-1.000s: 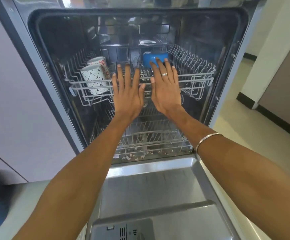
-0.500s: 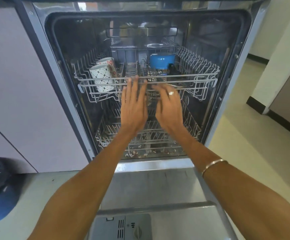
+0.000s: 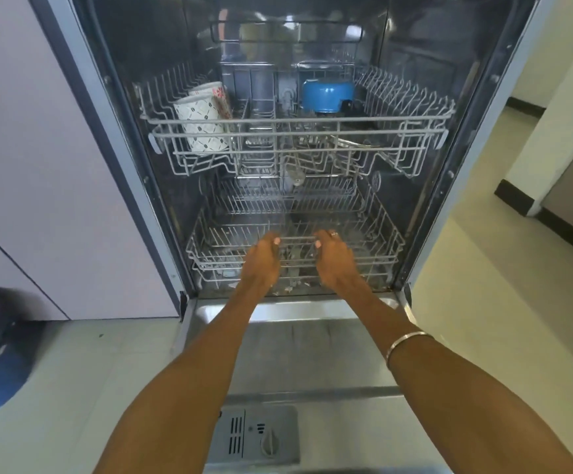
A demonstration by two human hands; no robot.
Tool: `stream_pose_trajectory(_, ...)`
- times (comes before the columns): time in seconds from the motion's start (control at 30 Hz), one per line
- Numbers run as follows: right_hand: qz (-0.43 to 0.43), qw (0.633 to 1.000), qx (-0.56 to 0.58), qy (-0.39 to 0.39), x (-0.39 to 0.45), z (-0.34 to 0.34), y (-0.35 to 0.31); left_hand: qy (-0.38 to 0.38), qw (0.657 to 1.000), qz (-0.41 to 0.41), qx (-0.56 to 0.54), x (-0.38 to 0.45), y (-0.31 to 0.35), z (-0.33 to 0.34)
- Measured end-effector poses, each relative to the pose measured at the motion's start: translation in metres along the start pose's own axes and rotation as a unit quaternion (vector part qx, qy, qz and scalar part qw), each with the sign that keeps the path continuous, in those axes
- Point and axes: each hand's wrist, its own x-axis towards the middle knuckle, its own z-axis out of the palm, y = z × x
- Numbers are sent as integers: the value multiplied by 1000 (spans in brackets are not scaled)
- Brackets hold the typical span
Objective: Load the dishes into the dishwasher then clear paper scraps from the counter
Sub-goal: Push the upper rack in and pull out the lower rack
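Wire lower rack (image 3: pixel 374 241) sits inside, holding no dishes.

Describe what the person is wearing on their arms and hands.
Both forearms are bare, with no sleeves in view. The right hand has a thin band ring on one finger, and a slim silver-coloured bangle circles the right wrist. The left hand and left wrist show nothing worn.

The dishwasher (image 3: pixel 312 46) stands open, its door (image 3: pixel 312 354) folded down in front. Inside, the upper rack (image 3: pixel 295 123) sits above the lower rack (image 3: pixel 374 248). Two cups (image 3: pixel 203 121) stand in the upper rack's left part; a pot (image 3: pixel 326 94) sits right of centre, further back. The left hand (image 3: pixel 263 260) and right hand (image 3: pixel 334 256) lie side by side at the lower rack's front rail. A cabinet (image 3: pixel 38 165) stands left of the dishwasher.
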Motion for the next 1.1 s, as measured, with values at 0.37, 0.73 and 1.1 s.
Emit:
stream_pose_trajectory(0.37, 3, 1000, -4, -16, -29, 2, 23, 25, 989, 4, 143, -39, 3, 5)
stream_pose_trajectory(0.73, 27, 999, 2, -43, -94, -29, 0, -18, 987, -37, 157, -98, 30, -19)
stream_pose_trajectory(1.1, 67, 982, 45, -170, -195, -80, -23, -106, 977, -95, 161, -205, 59, -48)
